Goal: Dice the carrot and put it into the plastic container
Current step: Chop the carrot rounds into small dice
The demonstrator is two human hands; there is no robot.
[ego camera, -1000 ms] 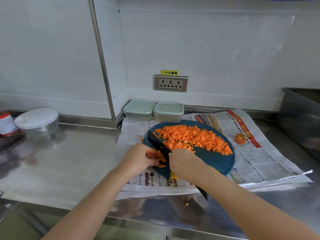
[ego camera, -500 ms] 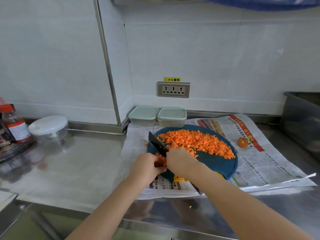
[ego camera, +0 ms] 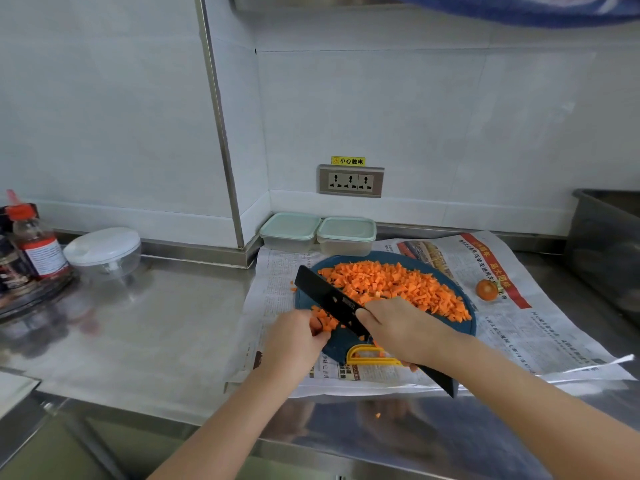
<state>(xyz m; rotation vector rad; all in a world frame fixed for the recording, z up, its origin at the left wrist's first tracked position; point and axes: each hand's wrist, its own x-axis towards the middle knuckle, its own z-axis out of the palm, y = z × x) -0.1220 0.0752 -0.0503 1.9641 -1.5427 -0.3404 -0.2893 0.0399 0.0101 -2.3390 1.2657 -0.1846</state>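
Observation:
A heap of diced carrot (ego camera: 394,287) covers the round dark blue cutting board (ego camera: 465,325), which has a yellow handle (ego camera: 367,355) at its near edge. My right hand (ego camera: 398,327) grips a black knife (ego camera: 329,299) whose blade slants up to the left across the board. My left hand (ego camera: 294,337) holds a small bunch of carrot pieces (ego camera: 323,320) against the board, right beside the blade. Two lidded plastic containers (ego camera: 291,232) (ego camera: 346,235) stand side by side behind the board by the wall.
Newspaper (ego camera: 540,327) lies under the board, with a carrot end (ego camera: 486,289) on it at the right. A lidded clear bowl (ego camera: 104,251) and a red-capped bottle (ego camera: 34,244) stand at the left. A dark bin (ego camera: 606,244) is at the right edge.
The view has tilted slightly. The knife blade has shifted a little along the carrot pieces held by my left hand; both hands stay at the board's near left side.

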